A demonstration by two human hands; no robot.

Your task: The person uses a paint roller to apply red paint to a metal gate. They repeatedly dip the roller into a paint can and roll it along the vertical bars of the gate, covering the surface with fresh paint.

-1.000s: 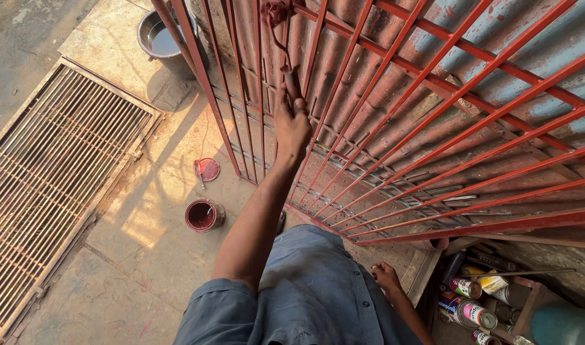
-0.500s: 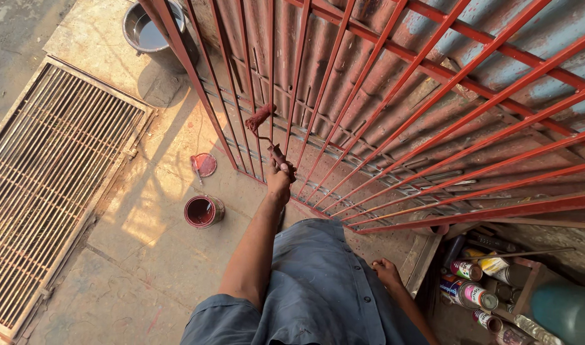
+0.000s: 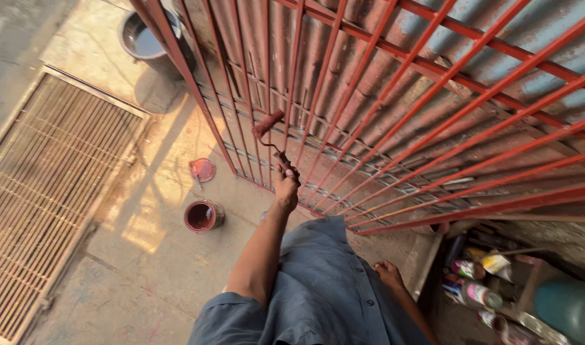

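Head view, small red-coated paint roller [image 3: 267,123], left hand [image 3: 285,184]

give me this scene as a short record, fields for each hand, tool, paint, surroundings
left hand: raised, fingers shut on the roller handle
roller: small, red with paint, head against the grille bars
right hand: low beside the body, holds nothing
grille: red metal bars, leaning on a corrugated sheet
paint tin: open, red paint inside, on the floor
lid: red, on the floor beyond the tin
bucket: grey, behind the grille's far end
grate: metal, flat on the floor
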